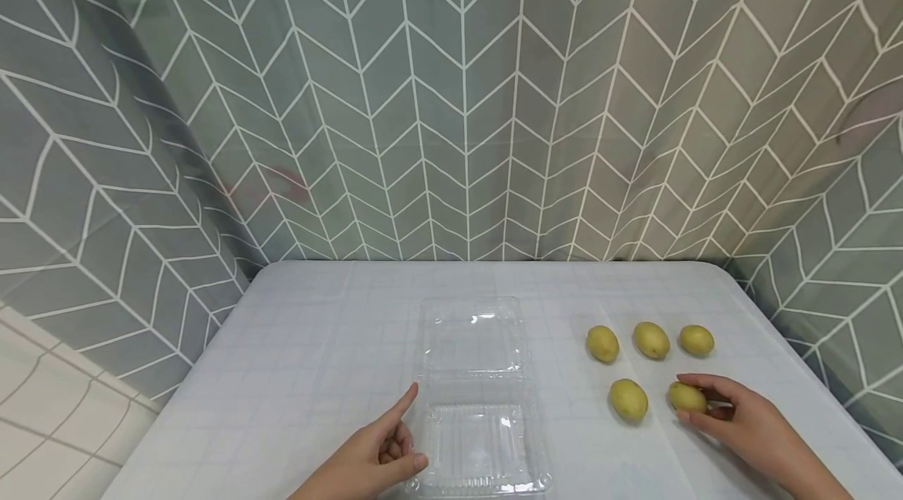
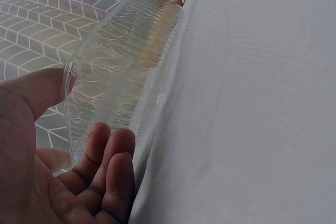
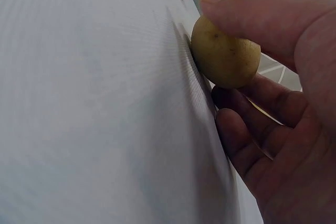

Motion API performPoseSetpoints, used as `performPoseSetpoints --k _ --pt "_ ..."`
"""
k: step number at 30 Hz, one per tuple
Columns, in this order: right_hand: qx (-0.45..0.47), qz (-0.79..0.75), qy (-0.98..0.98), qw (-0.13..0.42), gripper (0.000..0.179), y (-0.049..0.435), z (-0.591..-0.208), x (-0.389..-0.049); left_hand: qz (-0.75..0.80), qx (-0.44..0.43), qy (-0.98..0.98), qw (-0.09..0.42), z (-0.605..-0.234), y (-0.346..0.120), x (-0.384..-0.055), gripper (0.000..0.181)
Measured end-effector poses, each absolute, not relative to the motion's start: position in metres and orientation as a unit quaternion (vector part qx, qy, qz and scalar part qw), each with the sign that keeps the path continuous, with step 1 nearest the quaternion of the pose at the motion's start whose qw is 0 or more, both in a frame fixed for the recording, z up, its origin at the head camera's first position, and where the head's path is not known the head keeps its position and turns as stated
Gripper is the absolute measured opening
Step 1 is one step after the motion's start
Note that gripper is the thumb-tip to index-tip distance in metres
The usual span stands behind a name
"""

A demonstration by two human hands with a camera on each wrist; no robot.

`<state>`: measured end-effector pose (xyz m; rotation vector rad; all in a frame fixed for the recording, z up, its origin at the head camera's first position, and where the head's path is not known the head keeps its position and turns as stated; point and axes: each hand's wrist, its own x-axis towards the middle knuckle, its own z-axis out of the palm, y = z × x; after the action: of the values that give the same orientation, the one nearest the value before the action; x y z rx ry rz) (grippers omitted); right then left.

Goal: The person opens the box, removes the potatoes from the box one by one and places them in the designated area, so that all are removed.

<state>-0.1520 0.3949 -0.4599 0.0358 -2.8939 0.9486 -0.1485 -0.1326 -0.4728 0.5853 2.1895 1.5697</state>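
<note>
My right hand (image 1: 744,418) holds a small yellow potato (image 1: 687,397) between thumb and fingers, low at the tablecloth. The right wrist view shows dark specks on this potato (image 3: 226,53), with the thumb across its top. A clear plastic clamshell box (image 1: 476,449) lies unfolded on the table, its lid (image 1: 471,335) toward the back. Beside the box's left edge is my left hand (image 1: 374,449), index finger stretched out and thumb touching the near corner. In the left wrist view, the other fingers (image 2: 119,174) are bent in front of the ribbed box wall (image 2: 115,72).
Several more potatoes lie on the right: one (image 1: 628,400) left of the held one, others (image 1: 651,340) in a row behind. A white cloth (image 1: 296,359) covers the table. Patterned curtains (image 1: 466,108) hang along the back and sides.
</note>
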Motion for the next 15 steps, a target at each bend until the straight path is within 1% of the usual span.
performPoseSetpoints --k 15 --pt "0.014 0.322 -0.945 0.046 0.059 0.3969 -0.4603 -0.1524 0.548 0.207 0.788 0.187 -0.4734 -0.1304 -0.1492 0.081"
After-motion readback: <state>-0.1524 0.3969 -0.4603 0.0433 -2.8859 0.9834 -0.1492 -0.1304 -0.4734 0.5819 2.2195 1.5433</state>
